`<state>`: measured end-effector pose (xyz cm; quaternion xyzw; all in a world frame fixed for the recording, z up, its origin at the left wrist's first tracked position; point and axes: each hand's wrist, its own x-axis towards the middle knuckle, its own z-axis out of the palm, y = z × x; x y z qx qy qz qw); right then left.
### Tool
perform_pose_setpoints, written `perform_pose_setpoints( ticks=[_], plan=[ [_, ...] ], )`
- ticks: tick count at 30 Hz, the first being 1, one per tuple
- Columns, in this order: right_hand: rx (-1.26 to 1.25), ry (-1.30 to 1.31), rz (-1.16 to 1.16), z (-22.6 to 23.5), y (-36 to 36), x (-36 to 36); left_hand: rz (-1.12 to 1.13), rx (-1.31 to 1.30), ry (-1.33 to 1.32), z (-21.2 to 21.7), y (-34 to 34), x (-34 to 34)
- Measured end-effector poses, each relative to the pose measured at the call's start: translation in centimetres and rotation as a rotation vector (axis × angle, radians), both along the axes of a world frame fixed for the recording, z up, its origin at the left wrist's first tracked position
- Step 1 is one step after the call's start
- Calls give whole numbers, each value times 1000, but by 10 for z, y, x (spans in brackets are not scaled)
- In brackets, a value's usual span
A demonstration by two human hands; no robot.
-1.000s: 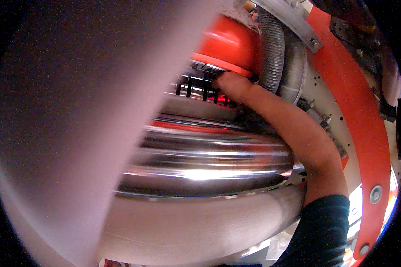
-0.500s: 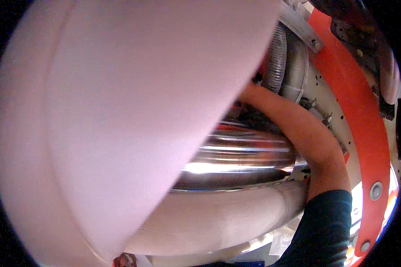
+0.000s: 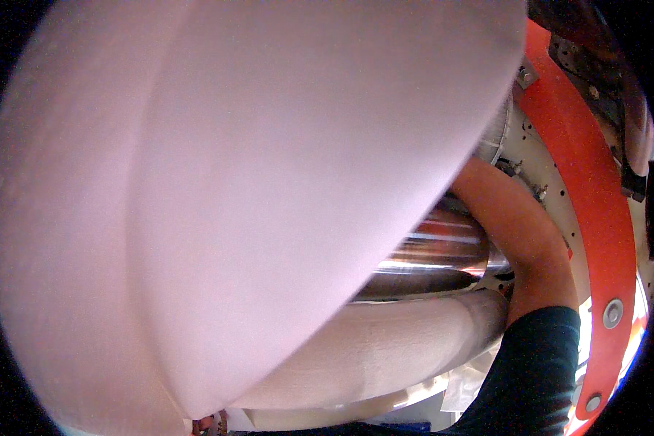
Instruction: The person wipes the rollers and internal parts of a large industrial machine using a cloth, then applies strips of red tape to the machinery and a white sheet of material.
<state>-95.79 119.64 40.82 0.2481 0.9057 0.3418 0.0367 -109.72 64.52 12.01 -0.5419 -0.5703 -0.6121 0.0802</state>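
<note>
Mostly, the head view was filled by a huge pale pink roll of soft, matte material [image 3: 254, 196], so close to the camera that its surface was blurred and it covered the picture from the left rim almost to the right. Beneath its lower right edge lay a shiny chrome metal cylinder [image 3: 436, 254], with bright streaks of reflected light along its length. Just below that cylinder, and touching it as far as could be told, ran a thick beige fabric-wrapped roller [image 3: 385, 349], curving toward the lower left.

On the right, the person's right forearm [image 3: 519, 225] came up from the lower edge, bare above a dark blue sleeve [image 3: 530, 370], and reached between the pink roll and the machine's side wall. The right hand itself was hidden behind the pink roll, so I cannot tell whether its fingers were apart, together or clamped on anything. The left hand did not show at all.

Beside the forearm stood a curved orange-red metal frame band [image 3: 596, 218], with round silver bolts near its lower end. Between that band and the arm sat a white perforated metal plate [image 3: 538, 156] carrying small bolts. Near the top right corner, dark machine parts were visible but too blurred to name.
</note>
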Motion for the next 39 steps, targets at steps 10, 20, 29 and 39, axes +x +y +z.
perform_pose_setpoints(
  ticks=[10, 20, 29, 39],
  plan=[
    [-197, -91, 87, -1, 1, 12, -23, -13, -56, -2, -5, 2],
    [-166, -99, -82, 5, 12, 27, -95, -48, -198, -3, -5, 1],
    [-103, -212, -174, 2, -12, 30, -174, -137, -523, -12, -22, 0],
    [-352, -14, -33, 15, -8, 17, -265, -247, -1038, -29, -57, 4]
  ],
)
